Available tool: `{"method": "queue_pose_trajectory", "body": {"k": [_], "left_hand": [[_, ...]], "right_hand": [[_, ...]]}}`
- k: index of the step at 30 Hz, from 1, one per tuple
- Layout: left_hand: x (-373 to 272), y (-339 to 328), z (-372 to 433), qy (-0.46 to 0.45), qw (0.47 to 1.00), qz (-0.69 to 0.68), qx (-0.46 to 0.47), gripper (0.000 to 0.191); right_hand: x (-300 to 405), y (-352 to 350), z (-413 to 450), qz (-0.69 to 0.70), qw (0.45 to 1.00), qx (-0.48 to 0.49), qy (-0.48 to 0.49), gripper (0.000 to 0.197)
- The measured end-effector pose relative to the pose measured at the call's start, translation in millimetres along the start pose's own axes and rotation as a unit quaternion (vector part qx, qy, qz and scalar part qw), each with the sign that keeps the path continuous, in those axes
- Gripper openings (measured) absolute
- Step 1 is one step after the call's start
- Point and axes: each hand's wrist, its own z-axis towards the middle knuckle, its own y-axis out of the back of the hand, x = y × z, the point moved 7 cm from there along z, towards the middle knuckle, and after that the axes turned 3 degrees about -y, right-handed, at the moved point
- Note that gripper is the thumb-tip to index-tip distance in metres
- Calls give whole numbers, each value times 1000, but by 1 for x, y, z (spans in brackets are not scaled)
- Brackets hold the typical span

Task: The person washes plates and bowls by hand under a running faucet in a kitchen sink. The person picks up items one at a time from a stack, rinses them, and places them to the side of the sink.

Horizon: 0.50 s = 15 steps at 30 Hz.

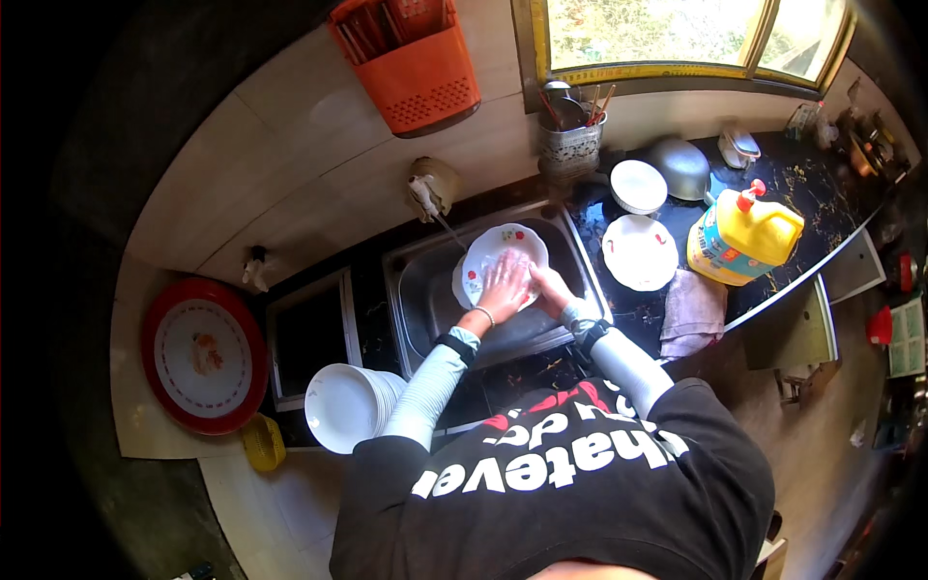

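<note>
Over a steel sink (428, 304), a white plate with red flowers (507, 243) is tilted under a thin stream from the tap (422, 192). My left hand (505, 281) lies flat with spread fingers on the plate's face. At the plate's lower right rim, my right hand (552, 288) grips its edge; some of those fingers are hidden behind it. Part of another white dish (460, 284) shows beneath the plate, in the sink. Right of the sink lie a second flowered plate (639, 252) and a white bowl (638, 186).
A stack of white bowls (344, 407) stands near my left forearm. On the right are a yellow detergent jug (750, 235), a folded cloth (694, 312) and an upturned metal pan (680, 168). A utensil holder (571, 148) is behind the sink; a red-rimmed tray (205, 355) leans left.
</note>
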Motion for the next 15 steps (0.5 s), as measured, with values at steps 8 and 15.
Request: {"method": "queue_pose_trajectory", "body": {"k": [8,15], "left_hand": [[28,24,-27,154,972,89,-154,57],[107,-47,-63,323,946,-18,-2,51]], "right_hand": [[73,-13,-37,-319,890,-168,278,35],[118,-16,-76,-566,697,-183,401,53]]}}
